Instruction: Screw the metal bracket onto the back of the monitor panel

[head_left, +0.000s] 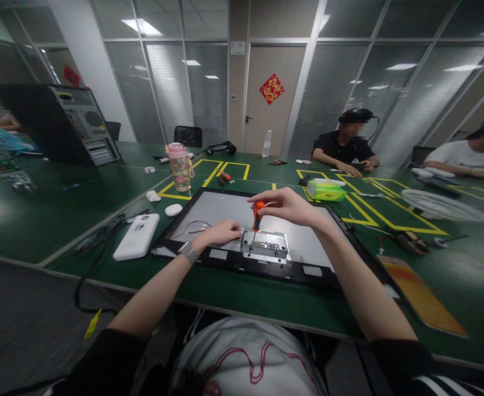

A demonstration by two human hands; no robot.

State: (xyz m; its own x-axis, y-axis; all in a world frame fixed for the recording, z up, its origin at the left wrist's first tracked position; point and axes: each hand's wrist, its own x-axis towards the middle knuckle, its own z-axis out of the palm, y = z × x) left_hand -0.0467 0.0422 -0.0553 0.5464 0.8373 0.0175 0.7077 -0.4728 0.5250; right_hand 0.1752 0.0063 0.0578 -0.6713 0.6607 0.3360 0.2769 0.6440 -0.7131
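A flat screen panel [213, 204] with a black frame lies face down or open on the green table in front of me. Near its front edge sits a silver metal bracket [281, 242]. My right hand [289, 206] grips the orange handle of a screwdriver [259, 212], held upright with its shaft pointing down at the bracket. On the bracket's left side rests my left hand [221, 233], fingers curled and touching the bracket's edge; whether they hold anything is hidden. Thin wires [190, 226] run over the panel left of that hand.
Left of the panel lie a white power bank [137, 236], a white case [173, 210] and a pink-lidded bottle [179, 170]. A computer case [60, 124] stands far left. To the right are a green package [326, 190], an orange board [421, 291] and two seated people [345, 143].
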